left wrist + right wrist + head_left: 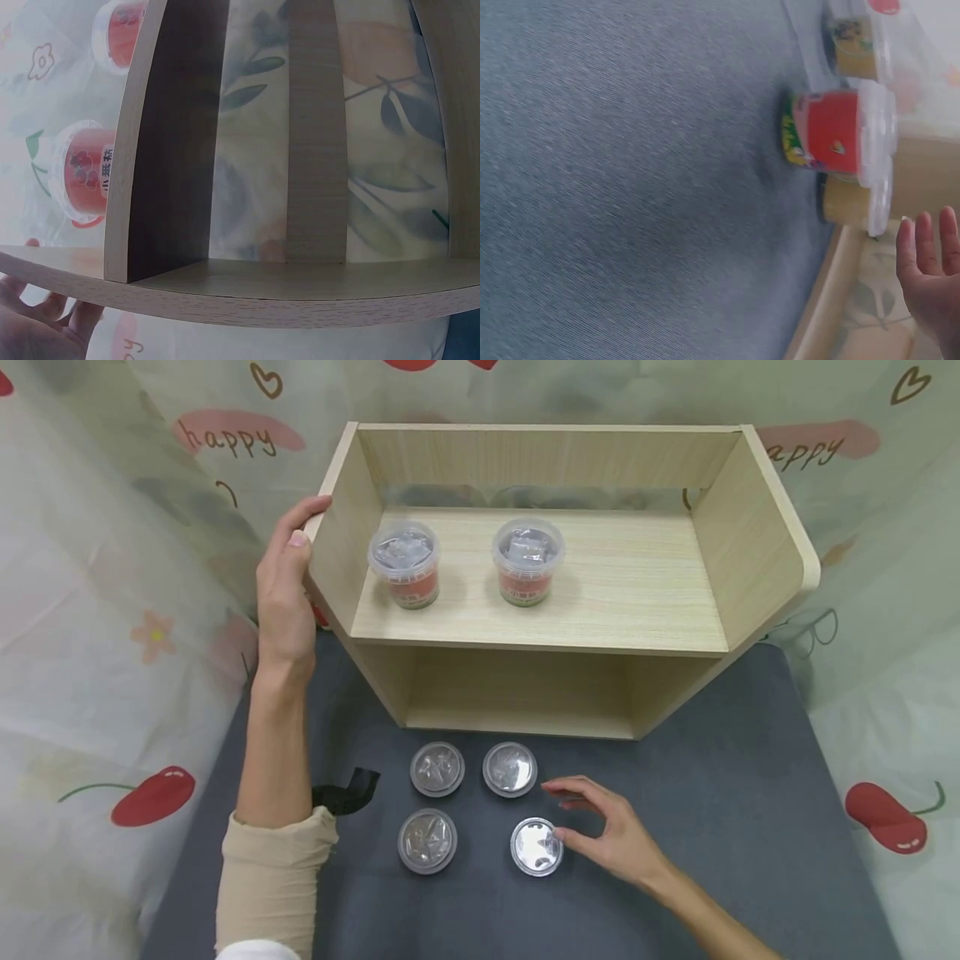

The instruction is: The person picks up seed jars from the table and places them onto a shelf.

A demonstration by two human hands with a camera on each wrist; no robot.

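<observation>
My left hand (288, 585) grips the edge of the left side panel of a two-tier wooden shelf (540, 643); in the left wrist view its fingers (52, 306) wrap that panel. On the upper board stand two clear-lidded plastic cups with red labels, a left cup (406, 564) and a right cup (527, 562). My right hand (611, 835) is over the table, fingers spread apart, thumb tip at the rim of a shiny-topped cup (537, 847). Its fingertips are beside another lidded cup (510, 769). In the right wrist view a red-labelled cup (832, 131) stands among yellowish ones.
Two more lidded cups, a back one (437, 769) and a front one (427, 842), stand on the dark grey tablecloth (675, 893) to the left. A black strap (348, 793) lies beside the left forearm. Printed curtains (112, 652) surround the table.
</observation>
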